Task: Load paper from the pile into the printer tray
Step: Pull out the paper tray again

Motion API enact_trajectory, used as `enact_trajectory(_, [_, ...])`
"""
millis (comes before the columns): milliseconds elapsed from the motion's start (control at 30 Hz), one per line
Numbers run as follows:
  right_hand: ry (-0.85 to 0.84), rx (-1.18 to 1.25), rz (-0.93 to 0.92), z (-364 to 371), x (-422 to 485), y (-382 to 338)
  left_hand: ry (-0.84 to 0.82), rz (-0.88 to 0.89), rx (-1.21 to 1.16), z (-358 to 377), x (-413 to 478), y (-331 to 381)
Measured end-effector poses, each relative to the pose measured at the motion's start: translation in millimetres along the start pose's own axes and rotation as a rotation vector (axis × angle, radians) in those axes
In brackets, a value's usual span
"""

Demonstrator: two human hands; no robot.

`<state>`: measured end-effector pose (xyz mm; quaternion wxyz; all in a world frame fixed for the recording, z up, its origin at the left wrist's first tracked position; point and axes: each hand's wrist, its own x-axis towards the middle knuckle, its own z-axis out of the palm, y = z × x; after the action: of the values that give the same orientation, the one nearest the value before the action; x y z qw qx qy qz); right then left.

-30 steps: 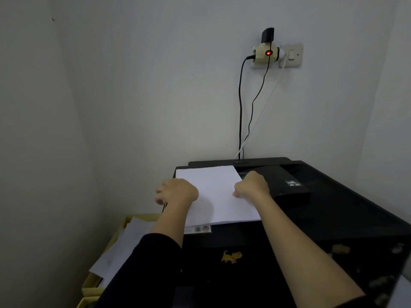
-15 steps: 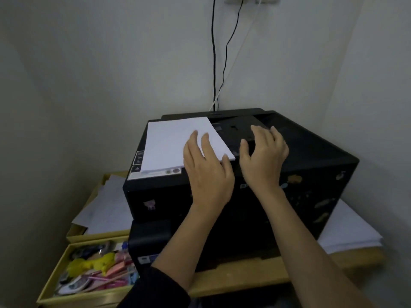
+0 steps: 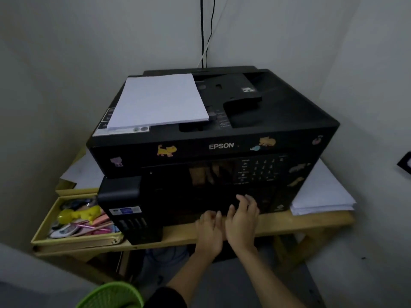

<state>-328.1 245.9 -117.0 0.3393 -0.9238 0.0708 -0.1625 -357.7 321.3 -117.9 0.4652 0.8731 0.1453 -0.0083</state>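
Observation:
A black Epson printer (image 3: 289, 121) with animal stickers stands on a wooden table (image 3: 300, 221). A stack of white paper (image 3: 158, 100) lies on its top, at the left. My left hand (image 3: 210, 232) and my right hand (image 3: 243, 221) are side by side at the printer's lower front, fingers spread and reaching to the dark bottom edge. Neither hand holds anything. The tray itself is lost in the dark front.
More white paper (image 3: 320, 194) lies on the table to the printer's right. A yellow tray (image 3: 73, 241) with pens and small items sits at the left, loose sheets (image 3: 82, 170) behind it. Cables (image 3: 203, 30) run down the wall. A green basket (image 3: 111, 295) is below.
Both hands left the paper stack on the printer's top and dropped down to the lower front. My view tilted downward, showing the front panel and table.

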Motion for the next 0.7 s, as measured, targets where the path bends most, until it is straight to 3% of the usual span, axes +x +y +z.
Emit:
enact_trajectory(100, [-0.182, 0.011, 0.223, 14.3, 2.8, 5.6, -0.036, -0.296, -0.202, 8.2, 14.2, -3.0])
enact_trajectory(200, [-0.263, 0.279, 0.622, 20.4, 15.8, 5.9, -0.082, -0.536, -0.445, 5.3, 30.3, -4.5])
enact_trajectory(367, [-0.371, 0.878, 1.122, 20.3, 32.5, 14.9, -0.142, -0.610, -0.936, 9.7, 37.7, -11.5])
enact_trajectory(600, [-0.384, 1.379, 1.245, 29.3, 32.9, 29.7, -0.042, -0.601, -1.250, 18.4, 44.8, -29.3])
enact_trajectory(700, [-0.381, 1.474, 1.231, 33.6, 30.7, 36.1, -0.003, -0.613, -1.277, 15.7, 47.4, -31.9])
